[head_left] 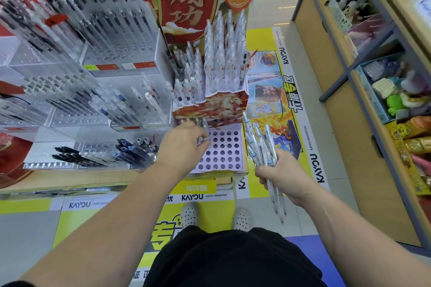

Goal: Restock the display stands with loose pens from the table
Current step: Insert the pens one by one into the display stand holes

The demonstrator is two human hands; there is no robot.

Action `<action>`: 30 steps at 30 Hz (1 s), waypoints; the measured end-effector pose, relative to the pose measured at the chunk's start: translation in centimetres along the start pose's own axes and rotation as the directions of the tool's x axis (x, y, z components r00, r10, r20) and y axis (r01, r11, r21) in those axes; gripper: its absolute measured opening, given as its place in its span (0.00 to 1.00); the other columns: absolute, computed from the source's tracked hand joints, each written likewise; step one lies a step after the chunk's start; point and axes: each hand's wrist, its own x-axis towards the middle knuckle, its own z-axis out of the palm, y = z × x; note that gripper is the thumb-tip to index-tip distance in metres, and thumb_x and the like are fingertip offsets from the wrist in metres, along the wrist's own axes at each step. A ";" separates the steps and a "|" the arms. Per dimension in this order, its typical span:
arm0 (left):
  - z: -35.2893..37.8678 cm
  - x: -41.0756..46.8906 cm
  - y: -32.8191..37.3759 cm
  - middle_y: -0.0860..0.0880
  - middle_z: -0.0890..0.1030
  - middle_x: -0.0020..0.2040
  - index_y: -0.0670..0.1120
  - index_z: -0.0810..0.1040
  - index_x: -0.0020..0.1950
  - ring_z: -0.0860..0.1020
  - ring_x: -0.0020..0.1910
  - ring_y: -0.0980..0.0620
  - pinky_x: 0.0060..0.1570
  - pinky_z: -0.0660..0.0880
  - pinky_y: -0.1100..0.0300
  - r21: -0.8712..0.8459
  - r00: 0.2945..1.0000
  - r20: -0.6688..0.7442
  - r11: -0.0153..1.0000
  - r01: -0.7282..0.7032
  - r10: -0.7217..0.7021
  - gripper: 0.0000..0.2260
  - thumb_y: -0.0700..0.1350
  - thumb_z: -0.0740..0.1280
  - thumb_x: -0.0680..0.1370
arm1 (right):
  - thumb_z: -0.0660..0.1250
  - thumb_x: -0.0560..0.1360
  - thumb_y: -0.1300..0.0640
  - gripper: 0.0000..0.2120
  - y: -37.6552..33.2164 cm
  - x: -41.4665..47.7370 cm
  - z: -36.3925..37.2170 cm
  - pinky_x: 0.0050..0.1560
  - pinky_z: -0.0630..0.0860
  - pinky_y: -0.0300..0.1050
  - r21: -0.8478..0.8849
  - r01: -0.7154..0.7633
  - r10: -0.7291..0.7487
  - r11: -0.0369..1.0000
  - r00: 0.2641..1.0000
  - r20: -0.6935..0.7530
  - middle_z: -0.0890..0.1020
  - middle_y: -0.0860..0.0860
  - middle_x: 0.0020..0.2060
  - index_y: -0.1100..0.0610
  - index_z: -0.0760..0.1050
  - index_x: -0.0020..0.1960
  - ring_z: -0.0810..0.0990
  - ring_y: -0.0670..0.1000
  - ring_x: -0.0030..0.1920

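Note:
A tiered red cardboard display stand (217,105) stands at the table's right end. Its upper tiers hold several clear pens (224,53). Its lowest tier is a white tray of round holes (224,149), mostly bare. My left hand (184,142) pinches a clear pen (204,131) upright over the tray's back left holes. To the right, my right hand (282,175) grips a bundle of several clear pens with pale blue labels (261,144), fanned upward, with their tips pointing down below the fist.
Clear acrylic pen racks (93,53) with dark pens fill the table to the left. Dark blue and black pens (112,154) lie in a low rack by my left wrist. A wooden shelf unit of toys (384,91) lines the aisle at right. Yellow floor graphics lie beneath.

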 end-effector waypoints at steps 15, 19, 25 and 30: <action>-0.8 1.3 -0.5 0.49 0.83 0.57 0.55 0.83 0.64 0.80 0.56 0.46 0.49 0.77 0.52 0.145 0.991 0.132 0.988 -0.043 0.024 0.12 0.48 0.67 0.82 | 0.68 0.74 0.72 0.11 -0.1 0.1 0.5 0.32 0.74 0.43 -0.004 0.018 -0.018 1.000 1.000 -0.016 0.78 0.51 0.27 0.57 0.75 0.46 0.76 0.50 0.28; -1.2 1.3 0.1 0.48 0.83 0.56 0.55 0.83 0.64 0.80 0.56 0.46 0.49 0.77 0.53 0.135 0.989 0.146 0.990 -0.035 0.015 0.13 0.50 0.69 0.81 | 0.68 0.73 0.71 0.09 -0.3 0.1 0.4 0.36 0.74 0.48 0.015 0.028 -0.028 0.999 1.000 0.000 0.79 0.51 0.28 0.58 0.75 0.46 0.76 0.52 0.29; -3.3 0.6 5.8 0.50 0.82 0.40 0.57 0.82 0.53 0.75 0.32 0.56 0.35 0.73 0.63 -0.526 0.985 0.088 0.833 0.172 -0.149 0.04 0.52 0.70 0.80 | 0.68 0.74 0.73 0.08 -1.5 -0.8 0.5 0.30 0.72 0.48 0.148 0.046 -0.067 0.988 0.988 0.138 0.76 0.58 0.31 0.63 0.72 0.47 0.74 0.55 0.29; -1.7 0.9 8.9 0.51 0.76 0.33 0.50 0.81 0.46 0.73 0.29 0.50 0.30 0.69 0.59 -0.774 0.934 0.234 0.529 0.348 -0.271 0.05 0.48 0.71 0.80 | 0.71 0.70 0.70 0.09 -1.6 -1.1 0.8 0.31 0.73 0.47 0.092 0.065 -0.078 0.994 0.985 0.152 0.78 0.55 0.30 0.62 0.74 0.48 0.76 0.54 0.29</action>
